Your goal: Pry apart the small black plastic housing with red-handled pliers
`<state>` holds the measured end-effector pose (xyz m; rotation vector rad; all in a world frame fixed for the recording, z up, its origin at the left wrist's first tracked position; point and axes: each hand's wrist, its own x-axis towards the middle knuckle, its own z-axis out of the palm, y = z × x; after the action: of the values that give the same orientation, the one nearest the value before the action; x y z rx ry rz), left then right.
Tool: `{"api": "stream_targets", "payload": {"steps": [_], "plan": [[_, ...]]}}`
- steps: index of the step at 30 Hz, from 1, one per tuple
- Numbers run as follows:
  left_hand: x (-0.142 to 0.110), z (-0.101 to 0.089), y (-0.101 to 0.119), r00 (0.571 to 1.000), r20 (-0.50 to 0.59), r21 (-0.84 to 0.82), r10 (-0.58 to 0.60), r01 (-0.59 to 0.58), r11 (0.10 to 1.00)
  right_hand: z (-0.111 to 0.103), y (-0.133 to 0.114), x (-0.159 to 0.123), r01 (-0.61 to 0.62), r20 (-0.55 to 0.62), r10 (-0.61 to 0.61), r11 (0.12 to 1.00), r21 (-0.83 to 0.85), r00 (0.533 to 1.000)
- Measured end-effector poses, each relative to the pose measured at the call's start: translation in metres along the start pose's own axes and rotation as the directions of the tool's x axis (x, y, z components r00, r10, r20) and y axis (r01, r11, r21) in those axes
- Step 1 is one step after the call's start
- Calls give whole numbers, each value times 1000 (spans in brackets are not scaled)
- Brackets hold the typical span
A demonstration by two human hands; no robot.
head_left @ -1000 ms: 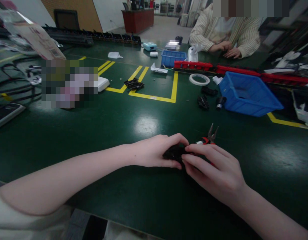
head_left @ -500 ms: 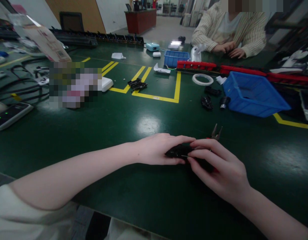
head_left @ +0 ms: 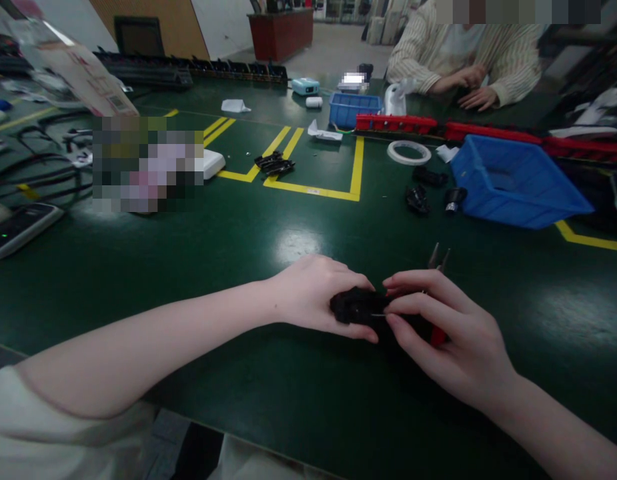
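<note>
My left hand grips a dark black plastic part between thumb and fingers, low over the green table. From the right, my right hand pinches a thin metal pin between thumb and fingertips, its visible end lying against the black part. Whether the pin sits inside the part cannot be made out. Pliers lie under and behind my right hand; their jaws point away from me, and a red handle shows below the fingers.
Beyond my hands stand a blue bin, a tape roll and small black parts. More black pieces lie by yellow floor-style tape lines. At left are a bottle and cables. A person in a striped shirt sits opposite.
The black part has turned in my left hand, showing more of its face, and the left fingers have shifted. My right hand has moved slightly to the right, still pinching the pin.
</note>
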<state>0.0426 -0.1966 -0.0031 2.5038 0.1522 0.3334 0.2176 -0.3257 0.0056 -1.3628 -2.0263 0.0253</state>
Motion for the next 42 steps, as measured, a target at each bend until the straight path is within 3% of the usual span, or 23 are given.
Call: {"api": "stream_targets", "payload": {"steps": [14,22,29,35,42], "plan": [[2,1,1,999,18,101,37,-38,994,1,0,-2,26,55,-29,998,65,998],[1,1,2,998,11,97,69,-69,993,1,-1,-3,86,40,-85,996,-20,996],[3,4,-1,996,19,165,86,-88,982,5,-4,-3,66,62,-65,998,-8,996],[3,4,0,998,54,178,41,-50,983,7,-4,-3,101,79,-97,994,-51,992],[0,6,0,993,-10,313,115,-106,944,4,-9,1,48,83,-47,999,-2,995]]}}
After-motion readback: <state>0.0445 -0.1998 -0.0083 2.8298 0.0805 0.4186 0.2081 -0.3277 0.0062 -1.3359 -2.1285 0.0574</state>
